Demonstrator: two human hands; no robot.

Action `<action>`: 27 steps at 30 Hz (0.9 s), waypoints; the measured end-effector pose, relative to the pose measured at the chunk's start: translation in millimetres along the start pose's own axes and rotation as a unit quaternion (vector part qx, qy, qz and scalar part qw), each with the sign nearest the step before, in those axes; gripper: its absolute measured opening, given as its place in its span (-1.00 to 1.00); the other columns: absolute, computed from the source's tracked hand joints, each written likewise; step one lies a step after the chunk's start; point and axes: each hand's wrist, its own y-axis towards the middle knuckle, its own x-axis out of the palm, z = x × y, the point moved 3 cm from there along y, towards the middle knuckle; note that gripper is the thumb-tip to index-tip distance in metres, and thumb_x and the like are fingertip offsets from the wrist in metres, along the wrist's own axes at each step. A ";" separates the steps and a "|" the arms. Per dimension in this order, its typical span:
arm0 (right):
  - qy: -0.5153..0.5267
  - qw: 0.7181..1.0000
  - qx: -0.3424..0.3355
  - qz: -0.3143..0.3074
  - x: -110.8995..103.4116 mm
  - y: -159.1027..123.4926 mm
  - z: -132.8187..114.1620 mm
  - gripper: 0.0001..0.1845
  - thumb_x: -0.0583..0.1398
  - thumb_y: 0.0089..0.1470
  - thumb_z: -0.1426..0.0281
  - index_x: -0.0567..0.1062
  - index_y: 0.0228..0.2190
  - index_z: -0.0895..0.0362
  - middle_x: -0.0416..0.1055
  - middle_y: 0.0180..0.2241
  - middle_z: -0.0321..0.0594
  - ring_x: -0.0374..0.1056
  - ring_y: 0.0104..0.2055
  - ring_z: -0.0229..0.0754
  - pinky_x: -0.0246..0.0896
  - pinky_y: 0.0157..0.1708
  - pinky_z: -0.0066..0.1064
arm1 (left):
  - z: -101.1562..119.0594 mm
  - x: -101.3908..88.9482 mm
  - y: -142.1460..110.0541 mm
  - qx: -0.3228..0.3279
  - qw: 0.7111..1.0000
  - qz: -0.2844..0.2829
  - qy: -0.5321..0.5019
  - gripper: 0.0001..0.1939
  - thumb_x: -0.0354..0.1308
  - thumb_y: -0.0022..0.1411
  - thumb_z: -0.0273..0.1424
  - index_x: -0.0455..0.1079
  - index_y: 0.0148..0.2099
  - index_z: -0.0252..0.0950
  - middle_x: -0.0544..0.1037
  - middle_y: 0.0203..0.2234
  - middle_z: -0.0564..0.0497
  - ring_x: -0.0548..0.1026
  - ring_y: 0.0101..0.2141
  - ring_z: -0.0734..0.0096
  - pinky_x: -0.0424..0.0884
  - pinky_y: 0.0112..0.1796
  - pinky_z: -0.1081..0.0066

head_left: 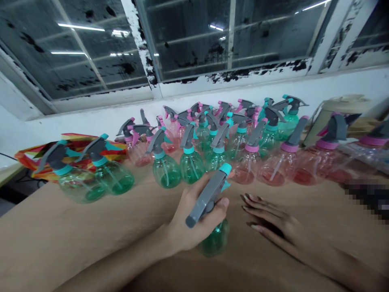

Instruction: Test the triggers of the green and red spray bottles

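- Currently, the left hand [180,227] grasps a green spray bottle [215,241] near its neck, the thumb on the right side of the gray sprayer head [206,196].
- The green spray bottle is in front of the person, over the near part of the table [75,243]; whether its base touches the tabletop cannot be told.
- Its teal nozzle [225,168] points away from the person, and the back of the sprayer head points toward them.
- To the right of the green spray bottle, apart from it, the right hand [291,229] is released, palm down with fingers extended toward that bottle, low over the wood-toned surface.
- Beyond the green spray bottle and slightly left stand two clear green bottles with teal collars [192,166], dip tubes visible inside.
- Beyond it to the right is a line of pink-collared bottles [245,170] with reddish bottoms; farther behind it, more pink and teal sprayers crowd together.
- Well left of it, two other green bottles [114,176] lean in front of a multicolored bag or cloth [35,156].
- Far beyond it to the right is a beige container [343,106]; straight beyond it, a paint-spotted window [188,44].
- Right of it, at the picture's edge, a dark object [367,194] is pixelated past recognition.
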 end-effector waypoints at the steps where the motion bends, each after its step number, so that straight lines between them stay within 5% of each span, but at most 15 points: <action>1: -0.002 1.000 0.001 -0.002 -0.2 0.1 -0.3 -0.52 0.02 0.18 0.24 0.21 0.13 0.04 0.08 0.21 -0.24 -0.01 0.23 -0.11 0.03 0.16 -0.13 | -0.6 0.5 -0.1 -0.003 1.000 -0.002 -0.009 -0.63 0.02 0.15 -0.38 0.29 0.02 -0.28 0.40 -0.64 0.13 0.36 -0.63 0.45 0.39 -0.52 0.45; 12: 0.011 1.000 0.005 0.005 -0.4 0.2 -1.0 -0.52 0.03 0.17 0.25 0.21 0.13 0.00 0.10 0.20 -0.27 0.00 0.23 -0.10 0.04 0.15 -0.12 | -1.7 -0.5 -0.7 0.005 0.998 -0.012 -0.054 -0.60 0.04 0.17 -0.41 0.29 0.08 -0.25 0.48 -0.33 0.00 0.44 -0.44 0.41 0.42 -0.30 0.37; 27: 0.011 1.000 0.003 0.011 2.2 -1.5 2.0 -0.53 0.04 0.17 0.26 0.23 0.12 -0.01 0.09 0.21 -0.28 -0.01 0.23 -0.11 0.03 0.16 -0.13 | 1.5 -2.3 3.9 -0.013 0.997 -0.048 -0.060 -0.83 0.02 0.18 -0.33 0.34 -0.19 -0.22 0.48 -0.42 0.05 0.41 -0.51 0.45 0.39 -0.46 0.44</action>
